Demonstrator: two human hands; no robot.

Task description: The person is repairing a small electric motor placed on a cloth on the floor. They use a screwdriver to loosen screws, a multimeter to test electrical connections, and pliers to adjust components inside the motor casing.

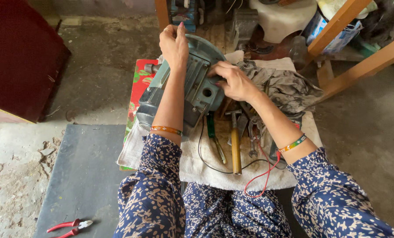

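- Electric motor (192, 83): lies on its side on the white towel (214, 169) in front of your knees. Long axis runs from lower left, near you, to upper right, away from you; the round end cover points toward the workbench legs.
- Finish: blue-green painted casing, dusty; a flat terminal area with a round hole faces up, and a short shaft stub shows on the left.
- Your left hand (174, 44): fingers curled, gripping the top rim of the round end cover.
- Your right hand (234, 81): fingers bent, pressed on the motor's upper side beside the hole; whether it holds anything, cannot tell.
- Nearby: hammer (235, 141), spanners, grey rag (285, 86) on the towel; red pliers (69, 227) lie well apart.
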